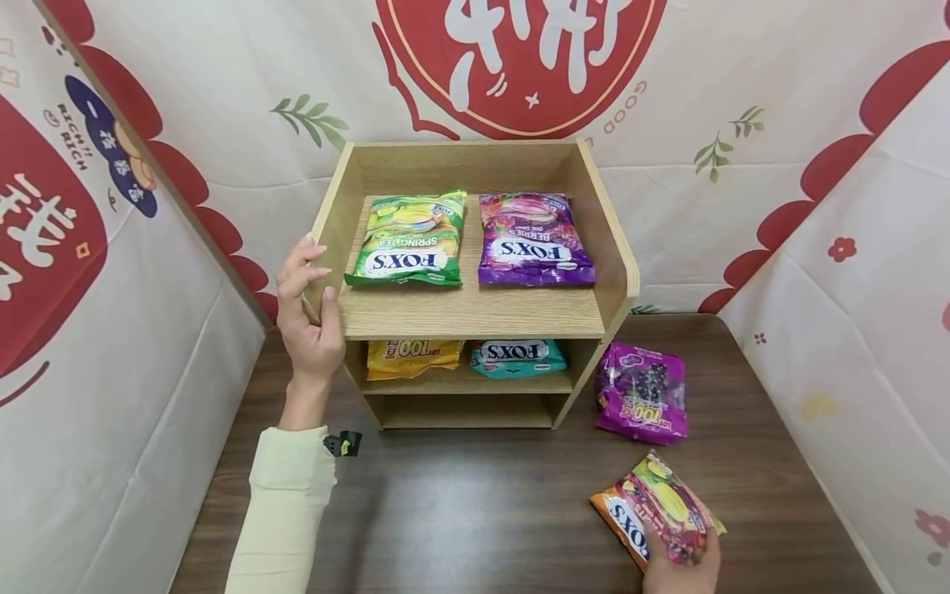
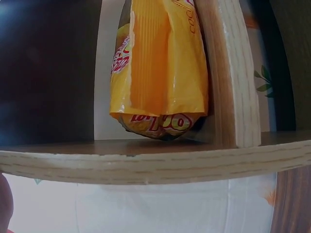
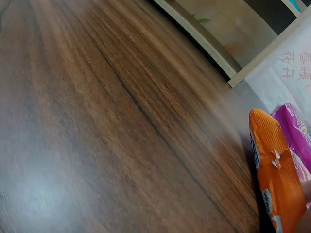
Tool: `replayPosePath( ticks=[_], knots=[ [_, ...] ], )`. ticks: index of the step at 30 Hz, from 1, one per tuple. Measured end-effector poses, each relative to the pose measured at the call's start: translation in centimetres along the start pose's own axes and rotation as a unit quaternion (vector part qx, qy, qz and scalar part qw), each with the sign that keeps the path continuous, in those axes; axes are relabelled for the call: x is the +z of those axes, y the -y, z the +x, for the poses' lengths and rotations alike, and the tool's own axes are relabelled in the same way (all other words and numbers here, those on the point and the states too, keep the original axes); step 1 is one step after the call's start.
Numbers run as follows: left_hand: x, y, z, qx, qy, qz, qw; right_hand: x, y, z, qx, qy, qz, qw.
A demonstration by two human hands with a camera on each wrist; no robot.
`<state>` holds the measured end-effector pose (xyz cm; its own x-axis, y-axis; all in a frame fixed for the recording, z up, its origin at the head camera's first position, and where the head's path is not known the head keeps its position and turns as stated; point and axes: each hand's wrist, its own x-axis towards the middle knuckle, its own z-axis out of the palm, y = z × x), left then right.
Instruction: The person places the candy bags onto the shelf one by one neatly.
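My left hand (image 1: 308, 322) holds the left side panel of a small wooden shelf (image 1: 475, 315), thumb at its front edge. At the lower right, my right hand (image 1: 683, 569) grips a Fox's candy bag (image 1: 671, 507) with a fruit print; its orange end (image 3: 279, 170) shows in the right wrist view. On the top shelf lie a green Spring Tea candy bag (image 1: 410, 235) and a purple Berries candy bag (image 1: 533, 238). The tier below holds a yellow candy bag (image 1: 414, 356), also seen close in the left wrist view, and a teal Fox's bag (image 1: 517, 356).
A purple grape candy bag (image 1: 642, 392) lies on the dark wood table (image 1: 460, 511), right of the shelf. Printed white cloth (image 1: 705, 223) stands behind and along both sides of the table. The shelf's lowest tier (image 1: 467, 410) sits just above the tabletop.
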<state>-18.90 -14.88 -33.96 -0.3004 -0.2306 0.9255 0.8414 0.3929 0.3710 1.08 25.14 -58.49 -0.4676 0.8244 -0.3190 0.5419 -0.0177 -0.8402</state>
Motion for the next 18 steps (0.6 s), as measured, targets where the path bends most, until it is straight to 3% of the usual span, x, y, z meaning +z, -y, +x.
replayPosePath(
  ticks=[6,11,18],
  knots=[
    [0.0,0.1,0.0,0.000,-0.001,0.001,1.0000,0.2,-0.5,-0.2,-0.019,-0.031,0.048,0.998],
    [-0.1,0.7,-0.2,0.004,-0.001,0.001,1.0000,0.0,-1.2,-0.2,-0.044,-0.026,0.066,0.997],
    [0.0,0.4,0.0,0.009,-0.001,-0.003,1.0000,0.0,-0.8,-0.6,-0.041,-0.024,0.046,0.998]
  ],
)
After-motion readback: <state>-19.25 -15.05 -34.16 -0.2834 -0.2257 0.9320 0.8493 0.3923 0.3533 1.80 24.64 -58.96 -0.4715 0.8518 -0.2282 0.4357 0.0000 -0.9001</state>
